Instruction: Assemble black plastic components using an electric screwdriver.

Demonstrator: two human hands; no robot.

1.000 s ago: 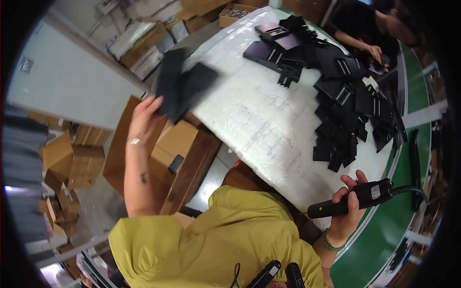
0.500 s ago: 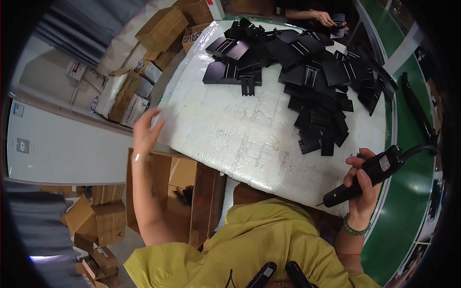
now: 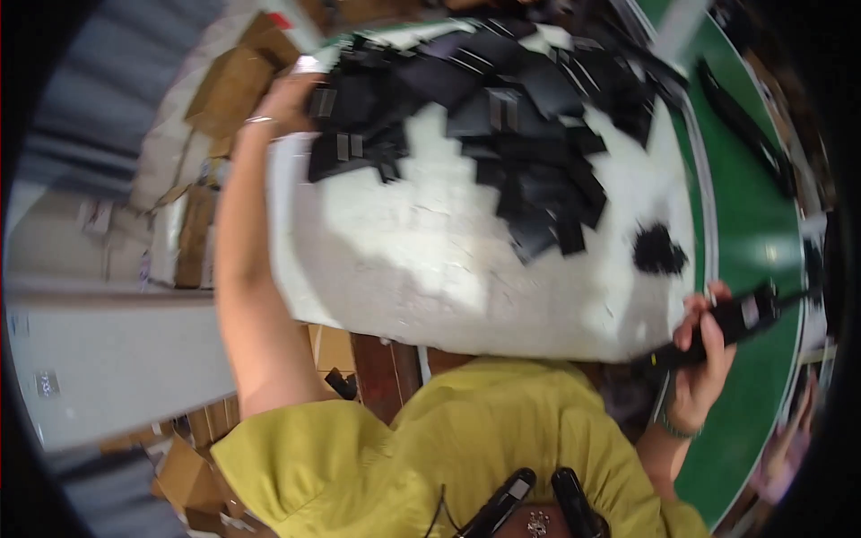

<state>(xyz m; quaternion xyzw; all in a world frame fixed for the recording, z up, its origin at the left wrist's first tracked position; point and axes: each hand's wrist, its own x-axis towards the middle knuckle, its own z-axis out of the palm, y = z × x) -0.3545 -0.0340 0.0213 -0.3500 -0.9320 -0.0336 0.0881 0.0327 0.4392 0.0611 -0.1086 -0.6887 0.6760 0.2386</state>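
Note:
My left hand (image 3: 291,100) reaches to the far left of the table, at the edge of a pile of flat black plates (image 3: 439,81). Motion blurs its fingers, and whether they grip the nearest black plate (image 3: 339,103) cannot be made out. At the near right corner my right hand (image 3: 707,354) is wrapped round a black corded electric screwdriver (image 3: 740,318). The tool's tip points left, over the table's near edge. Several plates show pale slots or rails.
A white plastic-wrapped table top (image 3: 421,300) carries the plates and a heap of small black pieces (image 3: 659,249). Along the right runs a green surface (image 3: 749,242) with a long black strip (image 3: 744,125). Cardboard boxes (image 3: 229,90) stand at the left.
My left hand has moved from the table's near left side up to the far left plates. My right hand still holds the screwdriver. The view has shifted, showing the heap of small black pieces.

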